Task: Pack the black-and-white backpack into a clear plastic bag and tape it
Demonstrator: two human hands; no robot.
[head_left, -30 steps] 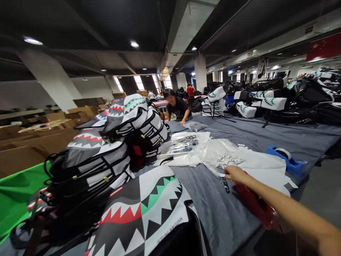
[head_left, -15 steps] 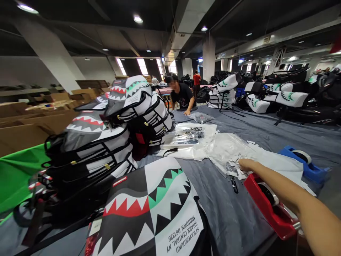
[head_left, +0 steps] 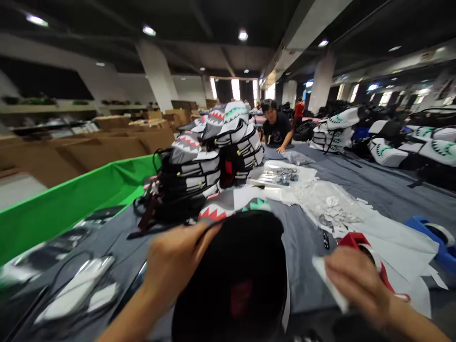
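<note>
My left hand point(head_left: 178, 259) is closed on the upper edge of a backpack point(head_left: 256, 247) and holds it open. Black lining fills its mouth, with a dim red patch deep inside. Behind it shows a shark-teeth print in grey, white, red and green. To the right, my right hand point(head_left: 356, 278), blurred by motion, pinches a flat white piece point(head_left: 331, 282), perhaps paper or a small packet. Just beyond that hand stands a red tape dispenser point(head_left: 352, 240), partly covered by it. Small white pieces point(head_left: 335, 211) lie heaped on a clear plastic bag.
Shark-print backpacks point(head_left: 199, 171) are stacked ahead on the left. A blue tape dispenser point(head_left: 432, 237) stands far right. White sheets point(head_left: 388, 242) spread over the grey cloth. A green sheet point(head_left: 85, 183) borders the left side, near cardboard boxes point(head_left: 103, 152). A co-worker point(head_left: 278, 126) leans at the far end.
My right hand has come back from the heap with a white piece in it. My left hand has appeared, gripping the backpack, which now gapes toward me. The view has turned left.
</note>
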